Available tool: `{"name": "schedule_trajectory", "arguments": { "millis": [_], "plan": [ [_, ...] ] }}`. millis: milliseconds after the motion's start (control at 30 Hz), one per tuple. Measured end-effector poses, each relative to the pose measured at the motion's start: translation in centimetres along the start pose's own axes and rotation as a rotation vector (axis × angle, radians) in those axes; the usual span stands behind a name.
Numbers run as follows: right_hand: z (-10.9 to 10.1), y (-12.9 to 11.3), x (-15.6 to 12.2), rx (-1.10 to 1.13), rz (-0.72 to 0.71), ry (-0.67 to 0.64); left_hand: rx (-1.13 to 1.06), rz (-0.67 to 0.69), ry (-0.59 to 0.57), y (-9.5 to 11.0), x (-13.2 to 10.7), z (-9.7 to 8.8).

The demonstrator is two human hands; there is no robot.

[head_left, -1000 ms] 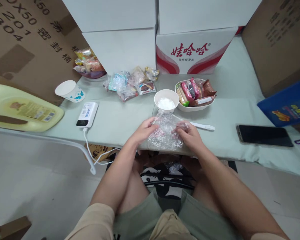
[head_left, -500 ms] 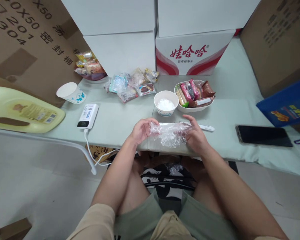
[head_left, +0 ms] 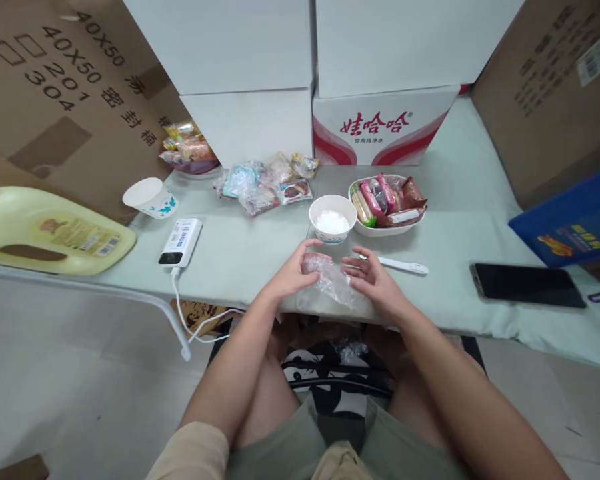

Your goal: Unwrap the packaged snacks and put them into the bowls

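Note:
My left hand point(head_left: 297, 272) is closed around a small pinkish packet point(head_left: 315, 261) wrapped in clear plastic film point(head_left: 336, 285). The loose part of the film spreads to the right, over the table's front edge. My right hand point(head_left: 377, 281) is at the right end of the film, fingers apart and slightly curled; whether its thumb touches the film I cannot tell. Just beyond the hands stands a paper bowl point(head_left: 333, 236) with white stuff in it. A white plastic utensil point(head_left: 403, 265) lies partly behind my right hand.
An oval bowl of wrapped snacks point(head_left: 387, 231) and a heap of wrapped snacks point(head_left: 260, 183) lie farther back. On the left are a paper cup point(head_left: 145, 193), a cabled power bank point(head_left: 181, 241) and a yellow jug point(head_left: 87, 233). A phone point(head_left: 527, 285) lies right. Boxes point(head_left: 375, 133) line the back.
The film was stretched level between both hands; now it hangs loosely from the left hand, bunched around the packet. My right hand has moved slightly left and its fingers have spread. The view has shifted slightly.

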State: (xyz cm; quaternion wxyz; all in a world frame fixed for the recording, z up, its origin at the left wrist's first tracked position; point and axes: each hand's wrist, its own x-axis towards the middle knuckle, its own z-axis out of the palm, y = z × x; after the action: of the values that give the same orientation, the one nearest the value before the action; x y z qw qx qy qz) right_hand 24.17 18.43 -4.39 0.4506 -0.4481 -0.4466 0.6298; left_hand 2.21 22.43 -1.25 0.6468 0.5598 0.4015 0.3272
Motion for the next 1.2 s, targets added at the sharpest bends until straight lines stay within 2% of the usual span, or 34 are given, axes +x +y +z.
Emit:
{"name": "schedule_trajectory", "arguments": {
  "millis": [67, 167, 300, 400, 500, 600, 667, 767, 833, 967, 1067, 1133, 1200],
  "plan": [
    [0.1, 0.2, -0.2, -0.178, -0.072, -0.014, -0.028, 0.017, 0.026, 0.1, 0.0, 0.1],
    [0.0, 0.1, -0.2, -0.320, -0.132, 0.046, -0.015, -0.035, 0.092, 0.3, 0.0, 0.0],
    [-0.6, 0.0, 0.3, -0.254, -0.110, 0.203, -0.006, -0.121, 0.131, 0.2, 0.3, 0.0],
    [-0.8, -0.2, 0.2, -0.180, -0.217, 0.296, -0.032, -0.107, 0.136, 0.3, 0.3, -0.1],
    [-0.5, -0.7, -0.3, -0.252, -0.249, 0.186, -0.016, -0.126, 0.084, 0.5, 0.1, -0.2],
    [0.5, -1.1, -0.5, -0.394, -0.117, 0.006, -0.116, -0.132, 0.018, 0.4, 0.0, 0.0],
    [1.2, -1.0, -0.4, -0.352, -0.052, 0.007, -0.274, -0.108, 0.032, 0.2, 0.3, 0.5],
    [2.2, -0.8, 0.1, -0.149, -0.037, 0.125, -0.399, -0.127, 0.032, -0.3, 0.8, 1.7],
    [2.3, -0.8, 0.3, -0.103, -0.036, 0.140, -0.323, -0.138, 0.034, -0.6, 1.1, 2.4],
    [1.7, -0.9, 0.1, -0.174, -0.063, 0.148, -0.010, 0.013, 0.126, -0.8, 1.4, 2.4],
    [1.3, -0.9, -0.3, -0.229, -0.062, 0.089, 0.177, 0.039, 0.074, -1.0, 1.1, 2.0],
    [1.3, -0.9, -0.3, -0.203, -0.049, 0.052, 0.196, 0.004, 0.044, -1.1, 0.9, 1.9],
    [1.5, -0.8, -0.3, -0.124, -0.039, 0.073, 0.106, -0.040, 0.046, -0.9, 0.7, 2.1]
  ]
}}
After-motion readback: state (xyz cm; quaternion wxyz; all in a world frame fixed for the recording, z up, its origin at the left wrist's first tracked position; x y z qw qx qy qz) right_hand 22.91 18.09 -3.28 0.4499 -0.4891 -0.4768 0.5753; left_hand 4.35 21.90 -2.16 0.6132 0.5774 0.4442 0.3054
